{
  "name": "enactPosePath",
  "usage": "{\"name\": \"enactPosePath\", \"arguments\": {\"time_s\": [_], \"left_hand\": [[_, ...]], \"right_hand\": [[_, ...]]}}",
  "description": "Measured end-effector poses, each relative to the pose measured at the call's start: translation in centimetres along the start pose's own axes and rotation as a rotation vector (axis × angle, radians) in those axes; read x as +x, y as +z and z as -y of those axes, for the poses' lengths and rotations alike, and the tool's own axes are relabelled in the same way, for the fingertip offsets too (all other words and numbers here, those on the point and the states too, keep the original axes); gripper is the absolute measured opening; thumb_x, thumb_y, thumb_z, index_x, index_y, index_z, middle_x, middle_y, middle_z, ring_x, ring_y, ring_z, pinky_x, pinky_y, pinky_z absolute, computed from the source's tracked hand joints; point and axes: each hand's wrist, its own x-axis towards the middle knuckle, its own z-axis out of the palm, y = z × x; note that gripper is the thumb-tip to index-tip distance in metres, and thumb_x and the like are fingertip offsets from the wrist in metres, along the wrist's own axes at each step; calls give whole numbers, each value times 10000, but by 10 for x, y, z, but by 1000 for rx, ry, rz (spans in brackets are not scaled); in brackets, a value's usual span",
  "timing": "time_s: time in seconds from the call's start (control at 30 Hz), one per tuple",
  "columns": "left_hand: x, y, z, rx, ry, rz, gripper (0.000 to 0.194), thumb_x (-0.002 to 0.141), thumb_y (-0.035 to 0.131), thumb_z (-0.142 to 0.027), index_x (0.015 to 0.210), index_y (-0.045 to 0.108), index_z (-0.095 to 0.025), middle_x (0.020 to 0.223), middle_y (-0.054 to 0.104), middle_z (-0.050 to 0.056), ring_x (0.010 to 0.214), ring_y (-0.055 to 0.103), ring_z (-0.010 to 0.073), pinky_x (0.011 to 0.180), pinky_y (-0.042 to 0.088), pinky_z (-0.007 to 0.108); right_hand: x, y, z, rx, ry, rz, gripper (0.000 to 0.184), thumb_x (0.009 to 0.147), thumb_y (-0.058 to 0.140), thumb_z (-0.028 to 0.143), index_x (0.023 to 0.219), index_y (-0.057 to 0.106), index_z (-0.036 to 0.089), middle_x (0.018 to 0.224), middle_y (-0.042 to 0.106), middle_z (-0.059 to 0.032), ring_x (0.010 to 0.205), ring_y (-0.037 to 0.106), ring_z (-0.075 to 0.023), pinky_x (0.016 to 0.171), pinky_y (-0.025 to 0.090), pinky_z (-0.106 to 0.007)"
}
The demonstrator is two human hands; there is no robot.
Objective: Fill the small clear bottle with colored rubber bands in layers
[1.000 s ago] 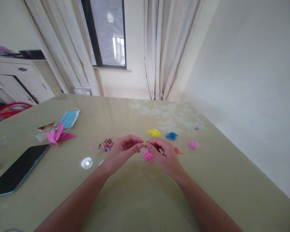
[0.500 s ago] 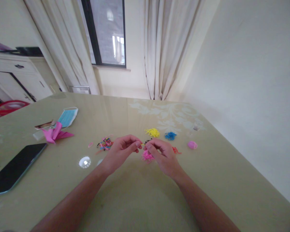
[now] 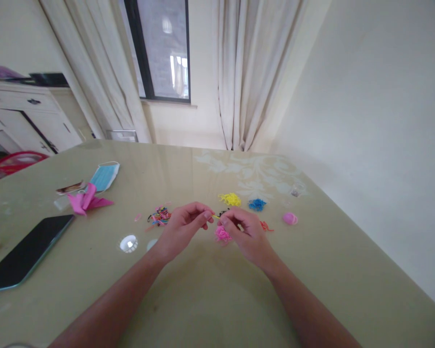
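My left hand (image 3: 183, 227) and my right hand (image 3: 244, 232) meet over the middle of the green table (image 3: 210, 290), fingertips pinched together on a tiny yellow rubber band (image 3: 215, 216) stretched between them. Just under my right fingers lies a pink pile of bands (image 3: 222, 235). Behind the hands sit a yellow pile (image 3: 230, 198), a blue pile (image 3: 257, 204) and a small red pile (image 3: 266, 225). To the left of my left hand is a mixed-colour pile (image 3: 159, 216).
A pink ball-like clump (image 3: 290, 218) and a small clear container (image 3: 296, 190) lie at the right. A dark phone (image 3: 25, 253), pink folded paper (image 3: 85, 202), a blue face mask (image 3: 105, 176) and a shiny round lid (image 3: 129, 243) are at the left. The wall runs close along the table's right edge.
Both hands stay pinched together in the same spot; only the view has shifted slightly.
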Motion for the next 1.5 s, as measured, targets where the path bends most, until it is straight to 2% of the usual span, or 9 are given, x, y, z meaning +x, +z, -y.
{"name": "enactPosePath", "arguments": {"time_s": [0.23,0.47,1.27,1.4,1.5], "left_hand": [[0,0,-1,9,4,9,345,899,761,-515,907,746,-171,807,747,30,703,635,127,694,537,254],[1,0,1,16,-4,16,357,889,759,-524,945,744,-172,824,736,31,713,638,138,699,548,272],[0,5,7,44,-12,35,337,921,711,-510,923,729,-173,799,701,20,699,620,138,677,519,266],[7,-3,10,103,33,-32,368,962,635,-524,961,755,-176,836,748,48,706,633,155,688,518,282],[15,-24,13,385,47,-155,355,1011,547,-466,1053,757,-183,955,780,85,769,666,195,729,524,320]], "right_hand": [[0,0,-3,-27,-44,-5,227,993,625,339,844,727,201,700,659,6,615,570,-131,574,422,-245],[1,1,-4,-71,-7,-11,232,981,646,360,833,735,206,660,643,10,581,539,-133,537,393,-252],[2,1,-5,-148,-69,-18,263,1000,609,334,804,724,201,680,636,1,621,516,-143,588,383,-266],[4,-3,-8,-165,-60,-58,269,987,617,347,792,728,198,680,643,-4,607,523,-143,583,392,-269],[9,-12,-14,-174,-48,-140,261,965,643,371,804,748,194,700,672,-16,608,542,-149,586,409,-276]]}}
